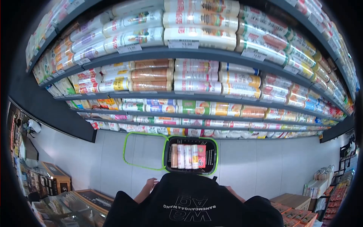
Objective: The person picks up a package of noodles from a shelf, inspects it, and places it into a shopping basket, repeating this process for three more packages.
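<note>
My left hand (152, 182) hangs beside the dark shirt, its fingers partly showing and loosely apart, with nothing seen in them. My right hand (230, 188) shows only a sliver at the shirt's other side; its fingers are hidden. On the floor ahead of both hands stands a black shopping basket (215, 156) with a green rim. Its green handle (126, 148) is folded out to the left. Inside the basket lie several cylindrical noodle packs (180, 156) side by side, and a red-pink package (202, 156) at their right. Neither hand touches the basket.
A tall curved-looking shelf (151, 53) ahead holds rows of wrapped noodle packs (200, 38) with price tags. Cardboard boxes (55, 176) and packaged goods stand at lower left. Orange boxes (298, 215) are at lower right, near another goods rack (334, 189). The floor (242, 159) is light grey tile.
</note>
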Available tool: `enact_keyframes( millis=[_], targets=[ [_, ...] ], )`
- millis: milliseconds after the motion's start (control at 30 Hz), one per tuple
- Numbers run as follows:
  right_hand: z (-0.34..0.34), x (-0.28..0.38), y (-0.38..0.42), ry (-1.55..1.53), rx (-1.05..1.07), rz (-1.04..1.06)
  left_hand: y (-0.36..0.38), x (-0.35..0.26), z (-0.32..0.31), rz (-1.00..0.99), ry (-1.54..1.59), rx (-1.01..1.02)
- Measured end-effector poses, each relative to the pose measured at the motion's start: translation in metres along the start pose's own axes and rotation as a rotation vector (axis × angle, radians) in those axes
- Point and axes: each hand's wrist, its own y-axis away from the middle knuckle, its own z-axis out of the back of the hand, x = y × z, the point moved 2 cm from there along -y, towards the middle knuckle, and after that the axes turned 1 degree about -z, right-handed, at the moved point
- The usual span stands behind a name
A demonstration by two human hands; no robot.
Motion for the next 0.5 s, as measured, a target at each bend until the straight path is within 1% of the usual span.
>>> enact_keyframes(
  millis=[33,67,133,200,233,267,300,333,367,400,433,467,500],
  targets=[
    [0.008,0.038,0.009,-0.046,-0.03,-0.041,0.001,-0.01,0.003,0.037,0.093,-0.038],
    [0.011,0.077,0.006,-0.046,-0.045,-0.015,0.0,-0.02,0.006,0.078,0.186,-0.072],
    [0.03,0.142,0.0,-0.474,-0.241,0.131,-0.007,-0.042,0.007,0.168,0.374,-0.132],
    [0.066,0.226,-0.013,-0.232,-0.349,0.444,-0.047,-0.081,0.028,-0.184,0.388,-0.137],
    [0.081,0.279,0.011,-0.186,-0.386,0.63,-0.059,-0.117,0.037,-0.326,0.362,-0.181],
    [0.099,0.324,0.01,-0.169,-0.504,0.914,-0.043,-0.178,0.042,-0.506,0.258,-0.233],
    [0.107,0.382,0.07,-0.062,-0.657,1.148,-0.027,-0.239,0.048,-0.72,0.164,-0.275],
    [0.118,0.43,0.107,0.055,-0.843,1.346,-0.011,-0.293,0.05,-0.838,0.139,-0.322],
    [0.118,0.474,0.187,0.082,-0.839,1.28,0.005,-0.346,0.059,-0.996,0.106,-0.237],
    [0.122,0.511,0.244,0.134,-0.852,1.46,0.041,-0.401,0.056,-1.062,0.026,-0.379],
    [0.124,0.541,0.286,0.064,-0.871,1.58,0.075,-0.449,0.056,-1.175,-0.104,-0.475],
    [0.124,0.566,0.336,0.179,-1.022,1.76,0.105,-0.492,0.055,-1.299,-0.115,-0.507],
    [0.126,0.589,0.375,0.202,-0.989,1.88,0.126,-0.528,0.056,-1.397,-0.236,-0.598]
  ],
)
